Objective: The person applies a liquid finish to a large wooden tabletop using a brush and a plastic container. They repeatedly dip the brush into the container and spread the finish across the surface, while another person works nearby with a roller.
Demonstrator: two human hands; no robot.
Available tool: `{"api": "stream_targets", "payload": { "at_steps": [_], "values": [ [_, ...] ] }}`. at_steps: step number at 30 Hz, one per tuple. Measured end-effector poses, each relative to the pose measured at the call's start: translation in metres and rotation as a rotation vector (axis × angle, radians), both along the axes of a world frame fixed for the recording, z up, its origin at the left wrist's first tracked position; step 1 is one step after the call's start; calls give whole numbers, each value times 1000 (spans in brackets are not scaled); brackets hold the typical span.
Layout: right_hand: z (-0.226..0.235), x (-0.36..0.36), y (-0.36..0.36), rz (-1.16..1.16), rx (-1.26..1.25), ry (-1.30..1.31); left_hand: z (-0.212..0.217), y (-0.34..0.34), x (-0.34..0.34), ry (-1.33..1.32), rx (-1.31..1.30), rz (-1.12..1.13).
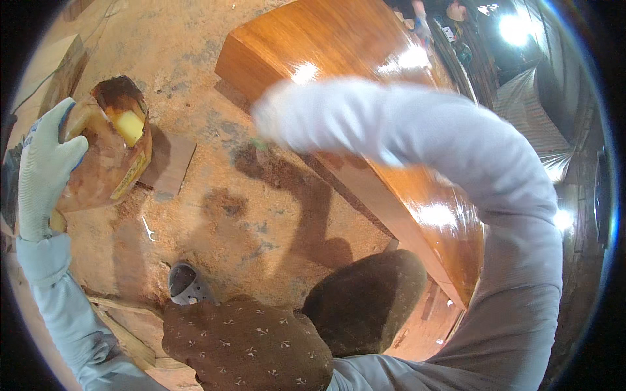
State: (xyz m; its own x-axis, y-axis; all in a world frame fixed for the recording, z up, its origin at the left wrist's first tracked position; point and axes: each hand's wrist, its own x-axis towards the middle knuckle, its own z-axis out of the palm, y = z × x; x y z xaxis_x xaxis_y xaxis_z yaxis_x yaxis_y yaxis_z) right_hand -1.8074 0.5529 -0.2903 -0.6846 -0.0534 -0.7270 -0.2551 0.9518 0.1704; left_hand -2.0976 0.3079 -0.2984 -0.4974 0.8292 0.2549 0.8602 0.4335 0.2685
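Note:
My left hand (49, 153), in a white knit glove with blue on the palm side, grips a cut-open plastic jug (98, 173) at its left side, thumb and fingers curved about it. The jug is stained brown, with dark brown inside its opening. A yellow sponge-like block (128, 126) sits in that opening. My right arm arches across the view in a pale sleeve. Smeared by motion, my right hand (270, 112) is at the near edge of a glossy orange-brown wooden panel (326, 39); its fingers and anything in them cannot be made out.
A small wrench (149, 229) lies on the dusty, stained floor (202, 169). Beside the jug is a flat brown board (171, 161). Timber (68, 62) stands at the far left, and wooden slats (127, 326) lie lower left. My shoe (187, 284) and patterned knees are below. Bright lamps (515, 30) shine at right.

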Motion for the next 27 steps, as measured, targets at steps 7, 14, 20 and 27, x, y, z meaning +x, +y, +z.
{"api": "stream_targets", "payload": {
  "at_steps": [7, 14, 20, 27],
  "values": [
    [0, -83, 5, -145, 36, 237, -12, 11, 10, -30, -72, -2],
    [-60, 214, -28, 221, -82, -192, -14, 8, -11, -25, -76, -49],
    [-42, 262, -72, -78, -149, -551, -25, 13, 11, -326, 61, -16],
    [-104, 60, -17, -534, -189, 352, -35, 6, -9, -175, -7, -143]
  ]
}}
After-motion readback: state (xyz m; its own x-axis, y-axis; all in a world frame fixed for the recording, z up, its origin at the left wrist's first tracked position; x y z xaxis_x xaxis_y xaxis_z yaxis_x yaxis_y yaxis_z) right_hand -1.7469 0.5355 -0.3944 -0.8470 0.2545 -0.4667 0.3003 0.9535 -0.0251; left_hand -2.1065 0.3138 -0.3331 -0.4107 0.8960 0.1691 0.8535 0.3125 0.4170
